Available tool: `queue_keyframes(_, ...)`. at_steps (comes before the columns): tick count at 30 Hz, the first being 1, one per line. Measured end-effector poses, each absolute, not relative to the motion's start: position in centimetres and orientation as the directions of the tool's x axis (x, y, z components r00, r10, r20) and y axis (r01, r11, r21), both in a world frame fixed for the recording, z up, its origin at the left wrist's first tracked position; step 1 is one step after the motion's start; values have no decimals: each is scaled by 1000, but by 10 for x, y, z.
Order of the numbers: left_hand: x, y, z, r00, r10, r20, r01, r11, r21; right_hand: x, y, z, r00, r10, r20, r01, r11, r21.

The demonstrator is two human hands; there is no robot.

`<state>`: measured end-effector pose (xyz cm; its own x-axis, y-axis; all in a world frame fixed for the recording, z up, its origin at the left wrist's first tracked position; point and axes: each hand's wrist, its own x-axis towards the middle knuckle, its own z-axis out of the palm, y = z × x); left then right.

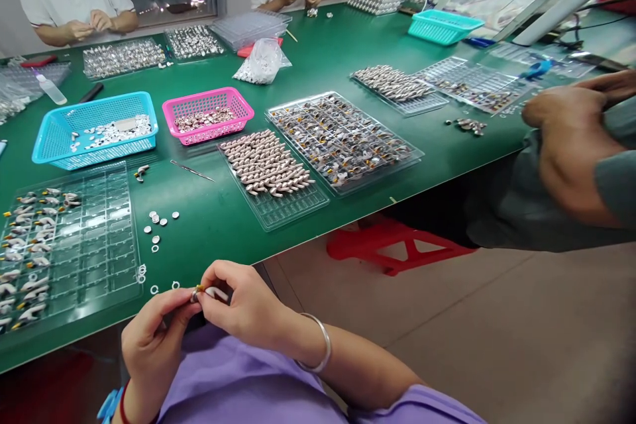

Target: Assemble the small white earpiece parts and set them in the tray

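Note:
Above my lap, at the table's front edge, both hands meet on a small earbud housing [216,293] with a pale stem and a yellow tab. My left hand [154,338] pinches its round end between thumb and fingertips. With thumb and index finger, my right hand [243,298] grips it near the stem and yellow tab. Fingertips hide part of the piece. Just beyond my hands lie white rings [154,289] and several small round discs [156,239]. To the left, a clear compartment tray [94,238] holds similar housings in its left columns.
Blue basket [94,156] with white pieces, pink basket [209,132] with small parts, and tweezers [193,171] lie farther back. Trays of stems [268,165] and housings [342,139] stand right of them. A co-worker's arm [571,139] is at right, above a red stool [397,245].

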<state>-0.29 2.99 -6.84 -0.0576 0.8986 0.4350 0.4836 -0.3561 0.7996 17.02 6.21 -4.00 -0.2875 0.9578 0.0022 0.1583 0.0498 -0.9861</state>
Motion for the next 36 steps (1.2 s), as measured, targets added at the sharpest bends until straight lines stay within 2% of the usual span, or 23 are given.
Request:
queue_keyframes(8, -7, 35, -62, 108, 878, 467, 531, -448, 719, 170, 60, -39, -275, 962, -7, 149, 35, -988)
queue_keyframes(12, -8, 35, -61, 113, 868, 484, 549, -461, 698, 171, 60, -37, -275, 961, -10, 139, 29, -990)
queue_keyframes(19, -10, 34, -63, 166, 800, 576, 584, -551, 596, 171, 61, -33, -308, 944, -115, 77, -96, -992)
queue_keyframes(25, -12, 32, -64, 170, 787, 593, 540, -578, 612, 171, 60, -37, -362, 925, -112, 12, -115, -993)
queue_keyframes(32, -10, 32, -58, 148, 836, 529, 515, -522, 680, 172, 62, -36, -364, 928, -77, 5, -81, -997)
queue_keyframes(36, -10, 32, -55, 161, 824, 543, 544, -533, 648, 173, 63, -33, -386, 918, -95, -26, -113, -993)
